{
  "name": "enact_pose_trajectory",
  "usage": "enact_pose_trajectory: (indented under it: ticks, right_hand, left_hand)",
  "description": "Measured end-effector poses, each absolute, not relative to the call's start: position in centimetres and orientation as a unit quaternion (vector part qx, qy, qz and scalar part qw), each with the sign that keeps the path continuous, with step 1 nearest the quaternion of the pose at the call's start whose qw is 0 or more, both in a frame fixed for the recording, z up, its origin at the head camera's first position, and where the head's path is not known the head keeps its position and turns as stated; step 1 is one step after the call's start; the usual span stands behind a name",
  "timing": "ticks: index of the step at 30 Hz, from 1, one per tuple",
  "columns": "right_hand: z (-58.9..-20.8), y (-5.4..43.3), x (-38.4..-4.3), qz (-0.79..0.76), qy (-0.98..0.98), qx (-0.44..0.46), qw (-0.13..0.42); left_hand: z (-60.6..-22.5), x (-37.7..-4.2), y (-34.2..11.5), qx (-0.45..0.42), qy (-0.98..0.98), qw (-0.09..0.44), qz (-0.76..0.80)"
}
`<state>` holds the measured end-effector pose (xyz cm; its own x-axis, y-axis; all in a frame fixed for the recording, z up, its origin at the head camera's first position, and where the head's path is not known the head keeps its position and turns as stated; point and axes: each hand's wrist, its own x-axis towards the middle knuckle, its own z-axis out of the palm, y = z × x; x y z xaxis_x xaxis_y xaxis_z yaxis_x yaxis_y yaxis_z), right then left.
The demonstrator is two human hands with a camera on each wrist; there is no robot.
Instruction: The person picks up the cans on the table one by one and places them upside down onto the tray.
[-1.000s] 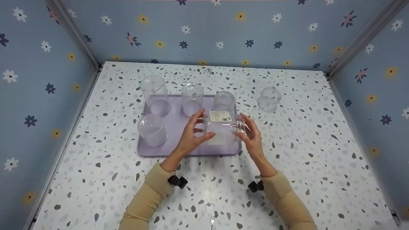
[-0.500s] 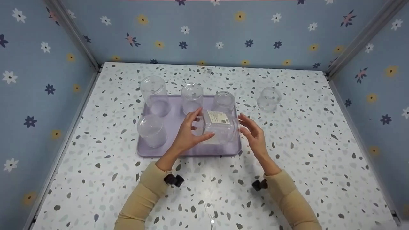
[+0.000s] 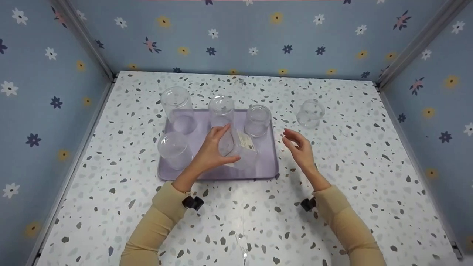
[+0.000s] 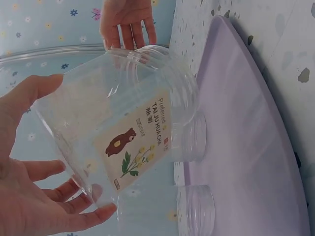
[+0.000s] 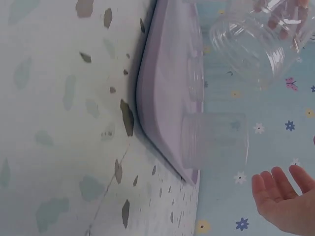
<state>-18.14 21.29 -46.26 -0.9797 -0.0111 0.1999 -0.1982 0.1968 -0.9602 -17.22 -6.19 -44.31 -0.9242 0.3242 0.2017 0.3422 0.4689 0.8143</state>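
Observation:
My left hand point(image 3: 210, 153) grips a clear plastic jar point(image 3: 247, 157) by its base end, thumb on one side and fingers on the other. The jar is tilted over the lilac tray point(image 3: 266, 168), its threaded mouth angled down and to the right. In the left wrist view, a label point(image 4: 133, 140) with a brown bear and yellow flowers shows on its wall. To the right of the tray, my right hand point(image 3: 302, 151) hovers apart from the jar, fingers loosely bent and holding nothing. In the right wrist view, the jar's round threaded mouth point(image 5: 246, 49) faces the camera.
Several clear jars stand mouth down on the tray: a large one point(image 3: 177, 105) back left, one point(image 3: 221, 107) back middle, a small one point(image 3: 258, 120) back right, another point(image 3: 175, 151) front left. A short clear jar point(image 3: 310, 113) sits on the speckled table point(image 3: 354, 155) behind the right hand.
My right hand has let go of the jar's mouth end and drawn away to the right. The left hand has moved slightly left, tipping the jar's mouth downward.

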Motion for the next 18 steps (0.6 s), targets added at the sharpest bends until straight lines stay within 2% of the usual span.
enact_pose_trajectory:
  ticks: [10,18]
  right_hand:
    - [-47.2,24.2,-21.9,0.535,-0.842,0.054,0.055]
    - [-45.9,25.4,-24.0,0.451,-0.889,0.052,0.056]
  left_hand:
    - [-43.5,-18.0,-6.8,-0.216,-0.891,-0.040,-0.398]
    - [-42.9,-18.9,-7.0,-0.242,-0.909,-0.063,-0.335]
